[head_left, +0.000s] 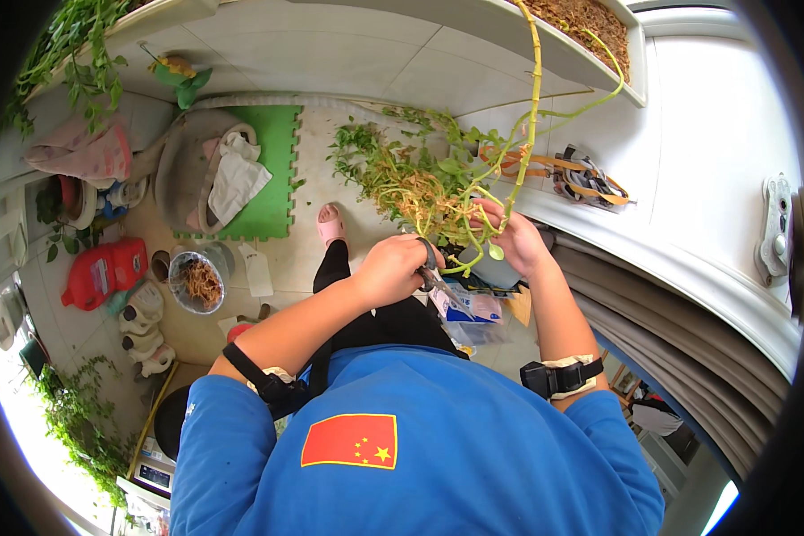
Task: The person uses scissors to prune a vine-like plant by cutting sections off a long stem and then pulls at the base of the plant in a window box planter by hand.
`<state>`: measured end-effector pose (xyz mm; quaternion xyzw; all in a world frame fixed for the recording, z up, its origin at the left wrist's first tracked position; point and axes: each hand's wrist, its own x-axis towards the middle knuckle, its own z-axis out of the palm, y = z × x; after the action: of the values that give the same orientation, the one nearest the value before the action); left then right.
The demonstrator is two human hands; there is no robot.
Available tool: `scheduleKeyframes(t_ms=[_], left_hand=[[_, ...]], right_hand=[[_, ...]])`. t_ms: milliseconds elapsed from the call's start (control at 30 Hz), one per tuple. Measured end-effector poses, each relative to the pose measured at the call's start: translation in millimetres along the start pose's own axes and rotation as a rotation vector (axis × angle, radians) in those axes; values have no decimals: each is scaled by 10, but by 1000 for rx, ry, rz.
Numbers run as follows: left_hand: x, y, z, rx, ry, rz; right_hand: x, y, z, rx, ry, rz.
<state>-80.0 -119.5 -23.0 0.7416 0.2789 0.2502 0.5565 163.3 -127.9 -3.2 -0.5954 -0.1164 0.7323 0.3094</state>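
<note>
My left hand [389, 271] grips a pair of scissors [450, 295] by its dark handles, its blades pointing down and to the right. Fingers of my right hand [515, 239] are closed around the green stems of a trailing vine [402, 179], just right of the scissors. Long bare yellow-green stems run up from there to a planter box [639, 71] at the top right. Leafy ends and dry brown roots or tendrils of the vine hang beyond my hands. Whether the blades touch a stem I cannot make out.
Left of me stands a clear bin [224, 259] with dry brown clippings, near a red jug [107, 272]. Farther off, a grey pet bed [177, 183] with a white cloth lies on a green foam mat [281, 170]. A strap harness [590, 179] rests on the right ledge.
</note>
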Motion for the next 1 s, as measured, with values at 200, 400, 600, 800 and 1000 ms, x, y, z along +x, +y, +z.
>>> scheduleKeyframes(t_ms=[200, 400, 600, 800, 1000], left_hand=[[-31, 14, 143, -14, -1, 19], [-52, 43, 300, -47, -89, 58], [-36, 24, 520, -121, -126, 71], [-1, 4, 600, -262, -66, 11], [-63, -17, 454, -545, 266, -259]], right_hand=[[108, -64, 198, -77, -207, 50], [43, -96, 189, -60, -271, -9], [-172, -241, 298, -183, -287, -51], [-310, -408, 296, -210, -408, -83], [-299, -530, 235, -258, -470, -91]])
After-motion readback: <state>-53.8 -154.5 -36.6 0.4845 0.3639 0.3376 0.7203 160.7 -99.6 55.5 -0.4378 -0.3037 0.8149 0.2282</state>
